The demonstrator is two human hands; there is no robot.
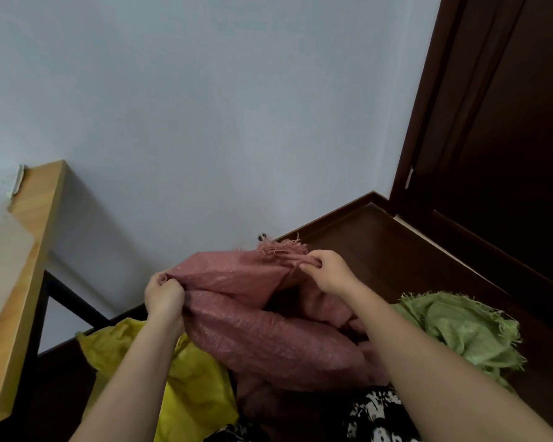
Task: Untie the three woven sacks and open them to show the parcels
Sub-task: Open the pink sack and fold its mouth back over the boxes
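Both hands clench the crinkled red woven sack (pixel 268 327) by its frayed rim, left hand (pixel 164 295) and right hand (pixel 328 272) apart; a glossy yellow sack (pixel 189 387) lies below the left, a fringed green sack (pixel 460 327) beside the right.

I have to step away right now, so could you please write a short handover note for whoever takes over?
Left hand and right hand each grip the mouth edge of the red sack, pulling it apart. Yellow sack lies to its left, green sack to its right, both on the floor. Done: red sack appears untied, green mouth looks loose. Left: spread the red sack fully; no parcels show yet; check yellow and green.
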